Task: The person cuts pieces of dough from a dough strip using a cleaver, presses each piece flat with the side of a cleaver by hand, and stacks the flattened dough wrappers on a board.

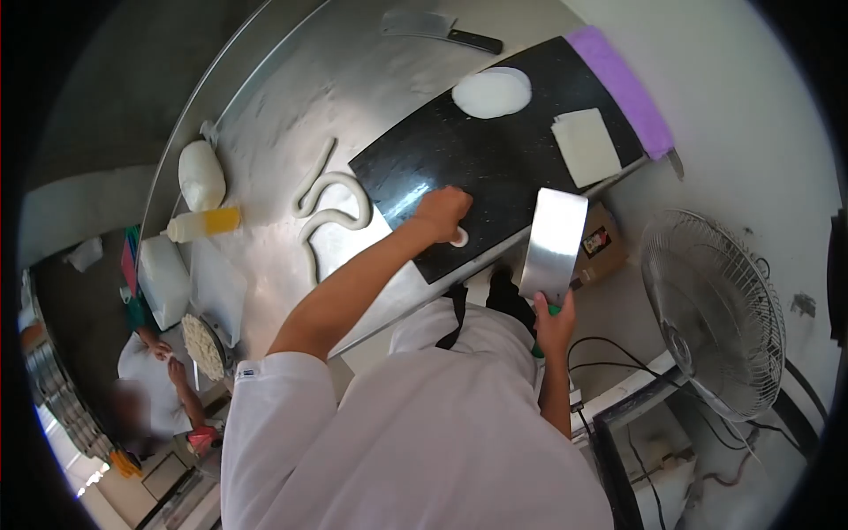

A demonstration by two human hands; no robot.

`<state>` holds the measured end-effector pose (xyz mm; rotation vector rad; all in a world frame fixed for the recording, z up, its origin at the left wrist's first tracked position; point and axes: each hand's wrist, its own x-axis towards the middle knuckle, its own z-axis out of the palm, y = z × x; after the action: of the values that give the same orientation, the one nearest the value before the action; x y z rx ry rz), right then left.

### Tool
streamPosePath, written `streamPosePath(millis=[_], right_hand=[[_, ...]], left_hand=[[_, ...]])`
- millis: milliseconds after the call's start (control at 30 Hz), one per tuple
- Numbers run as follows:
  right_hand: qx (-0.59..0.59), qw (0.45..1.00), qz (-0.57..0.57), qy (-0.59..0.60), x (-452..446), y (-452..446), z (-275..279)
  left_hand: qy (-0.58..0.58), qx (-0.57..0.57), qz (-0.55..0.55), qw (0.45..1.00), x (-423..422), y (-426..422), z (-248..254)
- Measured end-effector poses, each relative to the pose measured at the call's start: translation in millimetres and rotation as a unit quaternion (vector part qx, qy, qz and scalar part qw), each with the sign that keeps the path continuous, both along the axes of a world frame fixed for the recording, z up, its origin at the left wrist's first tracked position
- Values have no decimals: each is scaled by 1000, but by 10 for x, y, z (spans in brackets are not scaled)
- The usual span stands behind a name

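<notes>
My left hand (443, 214) is closed and down on the black board (517, 163), its fingers mostly hidden from above. A small white piece of dough (460, 237) sticks out from under it on the near side. In my right hand (555, 322), off the board's near edge, is a cleaver (556, 238) with a green handle, its broad blade pointing up and away from me. A long rope of dough (340, 216) lies in curves on the steel table (274, 115), left of the board. Toward the board's far side is a stack of thin round wrappers (492, 93).
A folded white cloth (587, 147) and a purple cloth (623, 93) lie at the board's right end. Another cleaver (442, 31) rests at the back. A yellow squeeze bottle (205, 223) lies left. A fan (714, 314) stands right; a co-worker (159, 380) is at lower left.
</notes>
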<state>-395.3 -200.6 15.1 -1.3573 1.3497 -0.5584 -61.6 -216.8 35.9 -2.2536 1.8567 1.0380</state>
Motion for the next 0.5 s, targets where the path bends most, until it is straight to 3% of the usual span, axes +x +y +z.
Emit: streamPosePath(millis=[67,100,133,167,200,233,300,333,400,467,500], right_hand=[[10,1000,-14,-26,58,-345,69],[21,999,-20,-45,108,-544,116],[21,998,-24,-46,173,-772,137],[17,991,-47,-127,262,-1045,143],[15,976,-67,-208,331,-1270,123],[15,976,-64,-208,379,-1448,5],[2,976,-114,-188,425,-1792,-349],[4,976,-113,-185,395,-1905,-442],[-21,993,1,119,299,-2125,-643],[-67,984,22,165,313,-2275,-637],[-40,992,-7,116,447,-2281,-262]], left_hand=[[149,20,-15,989,34,-166,132],[194,37,49,979,-55,-288,150],[193,37,46,979,-222,-354,86],[120,-124,111,979,-426,-371,-40],[43,-280,175,943,-573,-330,-141],[42,-280,178,942,-642,-251,-189],[-72,-285,0,956,-683,-149,-268],[-70,-282,2,957,-651,-112,-310],[51,-289,19,956,-575,3,-400],[45,-304,15,951,-522,57,-484],[66,-324,26,944,-518,88,-493]])
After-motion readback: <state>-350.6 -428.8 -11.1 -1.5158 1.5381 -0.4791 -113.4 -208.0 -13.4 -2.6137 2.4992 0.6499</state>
